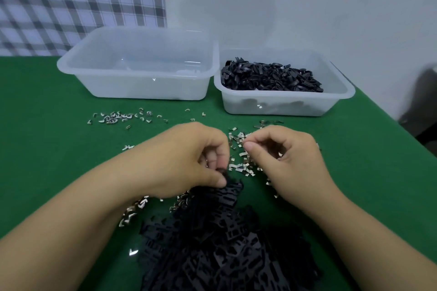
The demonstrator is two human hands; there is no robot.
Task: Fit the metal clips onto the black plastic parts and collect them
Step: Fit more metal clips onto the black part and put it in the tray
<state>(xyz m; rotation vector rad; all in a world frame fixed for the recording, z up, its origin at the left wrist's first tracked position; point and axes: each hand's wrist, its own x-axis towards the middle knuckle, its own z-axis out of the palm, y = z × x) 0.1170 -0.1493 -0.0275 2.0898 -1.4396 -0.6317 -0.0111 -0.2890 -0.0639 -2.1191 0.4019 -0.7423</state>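
**Small clip, easy to fumble**

The left hand [189,160] pinches a small black plastic part [222,171] at frame centre, above the black pile [224,243] on the green desk [47,149]. The right hand's [283,156] grip is clenched, its contents hidden. Thin, bent, shiny metal clips [241,168] could slip or seat crooked.
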